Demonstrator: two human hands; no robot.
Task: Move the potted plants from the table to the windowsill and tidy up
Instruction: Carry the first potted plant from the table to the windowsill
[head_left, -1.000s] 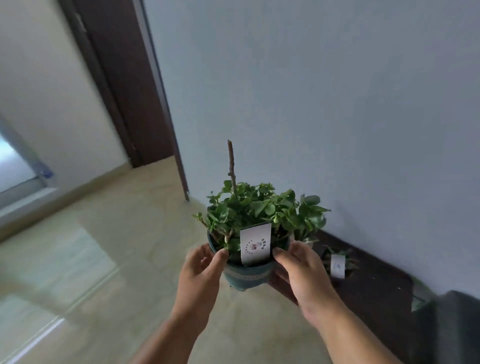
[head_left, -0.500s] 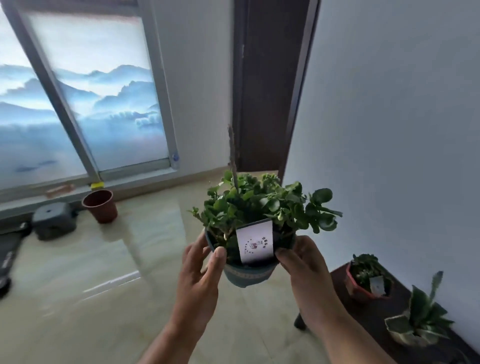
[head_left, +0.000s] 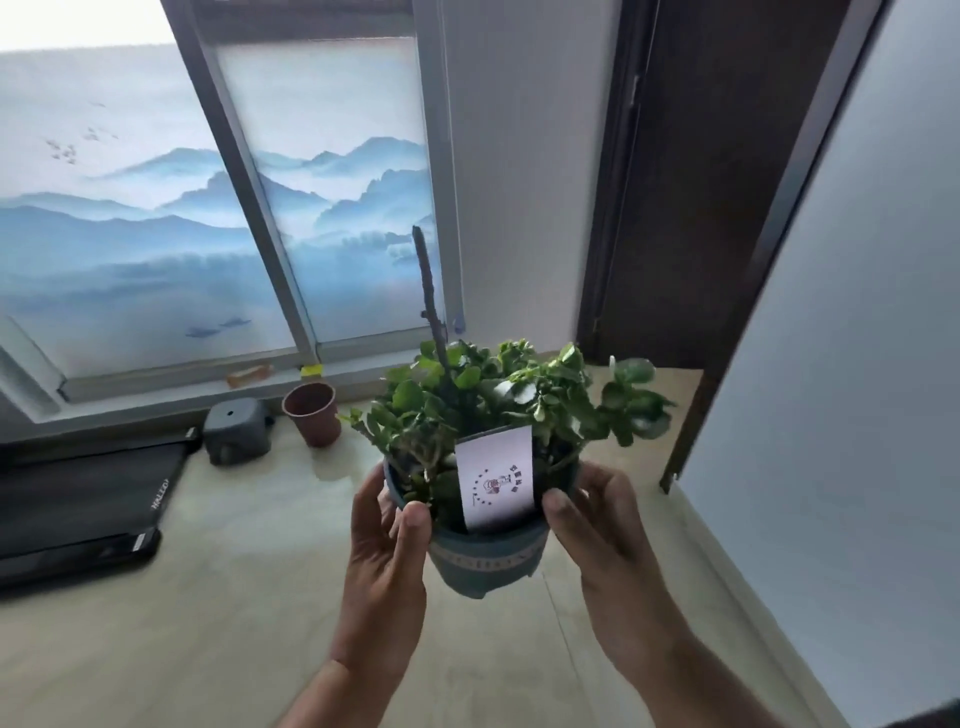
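Observation:
I carry a blue-green pot (head_left: 485, 558) with a leafy green plant (head_left: 509, 395), a bare upright stem and a white printed tag (head_left: 496, 478) stuck in its soil. My left hand (head_left: 387, 561) grips the pot's left side, thumb on the rim. My right hand (head_left: 602, 535) grips the right side, thumb near the tag. The pot hangs in the air above the tiled floor. The low windowsill (head_left: 171, 376) runs under a window with a blue mountain print, ahead and to the left.
An empty brown pot (head_left: 311, 413) stands on the floor below the sill, beside a grey box (head_left: 236, 428). A black flat machine (head_left: 83, 499) lies at the left. A dark door (head_left: 691, 208) and a pale wall (head_left: 857, 364) stand to the right.
The view has swung left from the dark table and wall to the window. The table with its other plants has left the view. Both hands keep their hold on the pot.

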